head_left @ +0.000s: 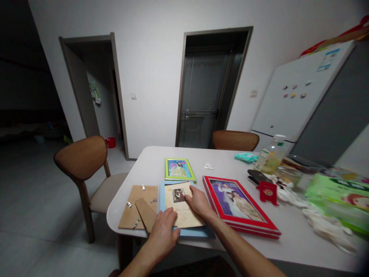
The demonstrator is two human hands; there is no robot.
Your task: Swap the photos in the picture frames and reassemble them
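A cream card [184,214] with a small picture and faint writing lies in a light blue photo frame [162,198]. My right hand [198,202] grips the card's right side, thumb on top. My left hand [165,230] lies over the lower left of the card and frame, fingers stretched out and holding nothing I can see. Left of the blue frame lies a brown backing board [129,204] with metal clips. A narrow stand leg [145,212] slants across that board, its lower end beside my left hand.
Behind the blue frame lies a green photo frame [180,169]. Stacked red photo frames [236,204] lie at the right. Beyond them are a bottle [269,156], a red card-like piece [267,193], crumpled tissues and a green tissue pack [337,196]. Chairs [83,159] stand around the table.
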